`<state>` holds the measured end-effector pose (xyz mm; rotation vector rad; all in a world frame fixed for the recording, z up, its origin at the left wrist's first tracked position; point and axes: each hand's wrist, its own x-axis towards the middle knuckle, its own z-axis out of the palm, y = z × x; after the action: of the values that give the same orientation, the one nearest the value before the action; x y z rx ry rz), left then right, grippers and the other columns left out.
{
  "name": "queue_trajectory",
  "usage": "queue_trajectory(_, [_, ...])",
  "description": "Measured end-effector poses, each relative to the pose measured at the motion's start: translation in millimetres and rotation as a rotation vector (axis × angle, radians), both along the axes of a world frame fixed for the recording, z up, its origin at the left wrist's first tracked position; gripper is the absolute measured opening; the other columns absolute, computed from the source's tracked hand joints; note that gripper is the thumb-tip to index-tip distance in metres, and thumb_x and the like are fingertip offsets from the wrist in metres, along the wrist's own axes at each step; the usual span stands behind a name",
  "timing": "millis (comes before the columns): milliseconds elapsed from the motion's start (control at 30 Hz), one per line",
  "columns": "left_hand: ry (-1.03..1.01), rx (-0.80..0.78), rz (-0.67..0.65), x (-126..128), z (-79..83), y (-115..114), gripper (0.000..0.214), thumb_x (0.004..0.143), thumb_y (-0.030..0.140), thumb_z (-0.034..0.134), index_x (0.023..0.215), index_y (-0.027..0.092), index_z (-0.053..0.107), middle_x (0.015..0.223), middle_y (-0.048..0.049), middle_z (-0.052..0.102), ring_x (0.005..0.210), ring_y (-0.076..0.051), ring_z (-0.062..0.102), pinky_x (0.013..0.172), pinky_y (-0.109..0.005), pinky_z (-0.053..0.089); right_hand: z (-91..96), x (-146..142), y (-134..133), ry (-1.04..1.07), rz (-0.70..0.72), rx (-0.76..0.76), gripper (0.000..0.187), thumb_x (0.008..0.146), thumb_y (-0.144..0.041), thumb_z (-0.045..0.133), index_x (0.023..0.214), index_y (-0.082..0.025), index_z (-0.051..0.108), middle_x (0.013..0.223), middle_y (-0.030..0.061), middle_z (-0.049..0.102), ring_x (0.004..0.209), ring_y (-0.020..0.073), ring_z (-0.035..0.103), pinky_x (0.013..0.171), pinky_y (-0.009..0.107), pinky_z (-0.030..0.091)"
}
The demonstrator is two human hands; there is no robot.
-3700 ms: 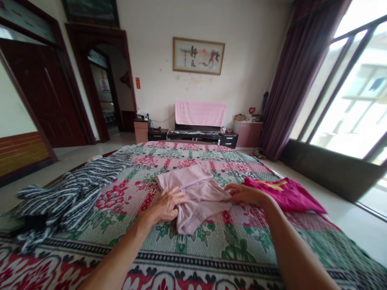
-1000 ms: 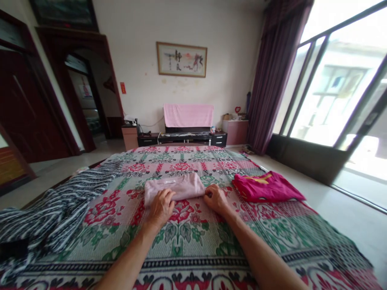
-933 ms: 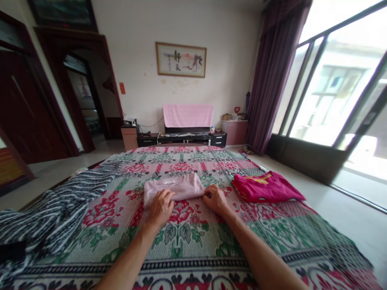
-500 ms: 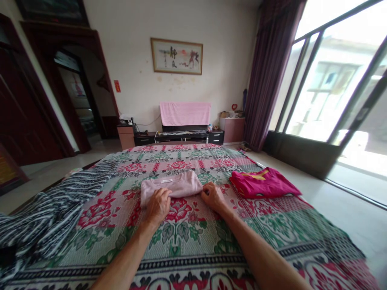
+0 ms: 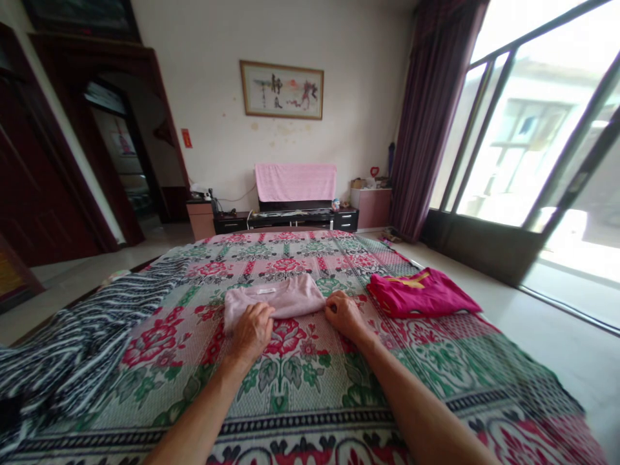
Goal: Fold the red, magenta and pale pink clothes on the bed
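Note:
A folded pale pink shirt point(image 5: 281, 296) lies on the flowered bed cover point(image 5: 281, 378), its neckline with a white label facing away from me. My left hand point(image 5: 252, 329) is at the shirt's near edge, fingers curled and closed on the cloth. At the right end of the shirt, my right hand point(image 5: 343, 313) pinches the corner between thumb and bent fingers. To the right lies a folded magenta garment point(image 5: 426, 296) with a yellow patch, apart from both hands.
A black-and-white striped cloth point(image 5: 97, 336) is heaped along the left side of the bed. Beyond the bed's far edge stands a low black cabinet point(image 5: 346, 221) with a pink towel point(image 5: 295, 182) draped above it. Glass doors point(image 5: 523, 148) are on the right.
Both hands keep almost the same place on the pale pink shirt. The whole view has shifted very slightly; nothing else visibly differs.

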<state>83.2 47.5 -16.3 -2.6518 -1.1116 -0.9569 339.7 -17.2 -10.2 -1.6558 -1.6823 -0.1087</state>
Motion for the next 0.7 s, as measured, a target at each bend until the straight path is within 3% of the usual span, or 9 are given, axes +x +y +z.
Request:
queue_trajectory(233, [0.019,0.026,0.006,0.2,-1.2,-0.3,0.026,0.081,0.013,0.045,0.098,0.018,0.065,0.102,-0.0076,0.064,0.098,-0.022,0.055,0.089,-0.036,0.045,9.3,-10.0,-6.0,0.075,-0.052,0.070,0.012,0.078,-0.020,0.052,0.071,-0.019,0.062,0.079,0.0046,0.063,0.076,0.0147,0.058,0.074,0.023,0.043])
queue_trajectory(700, [0.010,0.031,0.041,5.1,1.0,-7.6,0.029,0.081,0.014,0.044,0.102,0.017,0.064,0.105,-0.0092,0.064,0.100,-0.023,0.054,0.090,-0.036,0.044,-1.1,-7.7,13.6,0.035,-0.184,-0.037,0.021,0.081,-0.026,0.051,0.066,-0.018,0.064,0.075,0.0053,0.063,0.073,0.0153,0.057,0.070,0.023,0.041])
